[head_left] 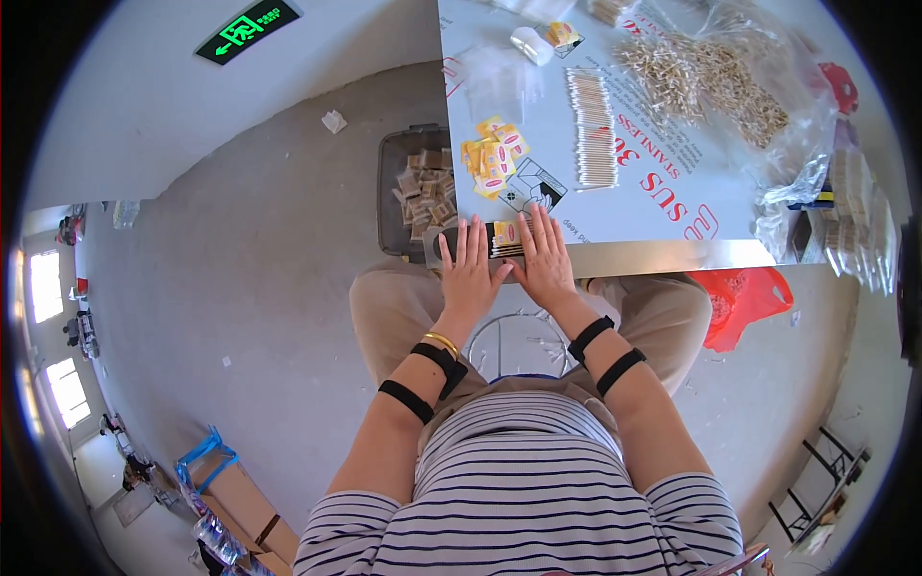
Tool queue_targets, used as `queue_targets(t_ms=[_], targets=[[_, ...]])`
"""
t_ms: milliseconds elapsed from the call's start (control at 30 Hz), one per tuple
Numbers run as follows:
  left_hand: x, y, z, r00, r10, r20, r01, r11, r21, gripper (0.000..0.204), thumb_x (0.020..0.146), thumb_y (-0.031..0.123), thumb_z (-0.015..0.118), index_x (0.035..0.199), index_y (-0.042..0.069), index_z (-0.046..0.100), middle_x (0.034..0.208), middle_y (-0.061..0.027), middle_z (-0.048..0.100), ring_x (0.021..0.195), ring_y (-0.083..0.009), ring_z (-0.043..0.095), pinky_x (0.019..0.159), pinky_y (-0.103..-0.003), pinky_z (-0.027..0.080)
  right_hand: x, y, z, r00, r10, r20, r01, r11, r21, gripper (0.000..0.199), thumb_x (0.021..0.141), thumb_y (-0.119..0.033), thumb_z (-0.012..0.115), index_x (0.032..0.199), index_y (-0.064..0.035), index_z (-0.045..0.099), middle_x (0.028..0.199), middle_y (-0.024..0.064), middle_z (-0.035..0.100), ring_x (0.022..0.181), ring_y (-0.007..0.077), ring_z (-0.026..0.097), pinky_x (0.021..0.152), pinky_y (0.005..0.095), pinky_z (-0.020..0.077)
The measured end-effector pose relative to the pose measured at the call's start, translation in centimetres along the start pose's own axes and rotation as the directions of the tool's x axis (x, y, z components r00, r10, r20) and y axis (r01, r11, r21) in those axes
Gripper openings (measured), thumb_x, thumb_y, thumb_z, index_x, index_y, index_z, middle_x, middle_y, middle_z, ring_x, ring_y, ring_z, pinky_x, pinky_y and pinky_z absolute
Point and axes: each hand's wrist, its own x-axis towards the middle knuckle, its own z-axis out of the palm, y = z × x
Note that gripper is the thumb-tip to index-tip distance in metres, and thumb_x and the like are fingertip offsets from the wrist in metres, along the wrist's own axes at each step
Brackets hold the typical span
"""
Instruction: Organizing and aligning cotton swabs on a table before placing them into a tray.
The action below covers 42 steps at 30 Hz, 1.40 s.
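Both hands lie at the table's near edge, fingers stretched out and flat. Between them sits a small pack of cotton swabs with a yellow card [504, 235]. My left hand [466, 278] is at its left side, over a dark flat strip whose kind I cannot make out. My right hand [545, 269] is at its right side, fingers on the tabletop. Farther up, loose cotton swabs [594, 130] lie side by side in a long row. Yellow printed cards [495, 158] are heaped to the left of the row, below some clear plastic bags [499, 82].
A large clear bag [802, 106] spills a pile of cotton swabs [672, 77] at the far right. Packed clear sleeves [855, 211] hang over the right edge. Left of the table, a dark bin [384, 206] holds small packs. A red plastic bag [744, 302] is below the table.
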Motion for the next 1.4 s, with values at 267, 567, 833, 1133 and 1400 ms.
queue_targets(t_ms=[267, 567, 833, 1133, 1400], targets=[[0.2, 0.5, 0.8, 0.999, 0.010, -0.033, -0.014, 0.991, -0.133, 0.095, 0.102, 0.066, 0.037, 0.161, -0.008, 0.024, 0.171, -0.0213, 0.021, 0.161, -0.0346, 0.015, 0.127, -0.060, 0.007, 0.1, -0.3, 1.0, 1.000, -0.023, -0.015, 0.023, 0.999, -0.028, 0.084, 0.098, -0.044, 0.061, 0.163, -0.0032, 0.026, 0.171, 0.0237, 0.019, 0.159, 0.0398, 0.016, 0.129, 0.0536, 0.0141], [0.2, 0.5, 0.6, 1.000, 0.010, -0.029, -0.014, 0.990, -0.140, 0.094, 0.103, 0.065, 0.036, 0.161, -0.008, 0.025, 0.171, -0.0228, 0.022, 0.160, -0.0358, 0.015, 0.127, -0.060, 0.006, 0.2, -0.7, 1.4, 0.999, -0.032, -0.006, 0.031, 0.997, -0.074, 0.083, 0.100, -0.045, 0.060, 0.163, -0.0030, 0.026, 0.171, 0.0235, 0.018, 0.160, 0.0385, 0.017, 0.129, 0.0536, 0.0145], [0.1, 0.5, 0.7, 0.999, 0.009, -0.046, -0.016, 0.989, -0.146, 0.093, 0.104, 0.065, 0.035, 0.161, -0.008, 0.025, 0.170, -0.0227, 0.023, 0.160, -0.0358, 0.017, 0.127, -0.060, 0.006, 0.1, -0.6, 1.2, 0.998, -0.048, -0.031, 0.047, 0.998, -0.039, 0.082, 0.099, -0.043, 0.061, 0.164, -0.0076, 0.027, 0.170, 0.0247, 0.020, 0.159, 0.0400, 0.018, 0.128, 0.0549, 0.0153], [0.6, -3.3, -1.8, 0.999, -0.014, -0.052, -0.005, 0.936, -0.351, 0.083, 0.096, 0.040, 0.063, 0.159, -0.003, 0.030, 0.166, -0.0216, 0.031, 0.156, -0.0370, 0.026, 0.127, -0.058, 0.013, 0.1, -0.8, 0.8, 0.999, -0.034, -0.002, 0.034, 0.997, -0.066, 0.083, 0.099, -0.047, 0.060, 0.165, -0.0109, 0.024, 0.171, 0.0236, 0.018, 0.159, 0.0398, 0.018, 0.129, 0.0546, 0.0148], [2.0, -7.5, -5.1, 0.982, 0.132, 0.137, -0.065, 0.909, -0.412, 0.084, 0.076, 0.019, 0.086, 0.149, 0.007, 0.047, 0.141, -0.0138, 0.052, 0.133, -0.0338, 0.049, 0.116, -0.047, 0.039, 0.1, -1.2, 0.5, 0.999, -0.014, 0.033, 0.018, 0.994, -0.109, 0.083, 0.100, -0.046, 0.059, 0.166, -0.0126, 0.022, 0.171, 0.0218, 0.017, 0.159, 0.0379, 0.016, 0.129, 0.0537, 0.0143]])
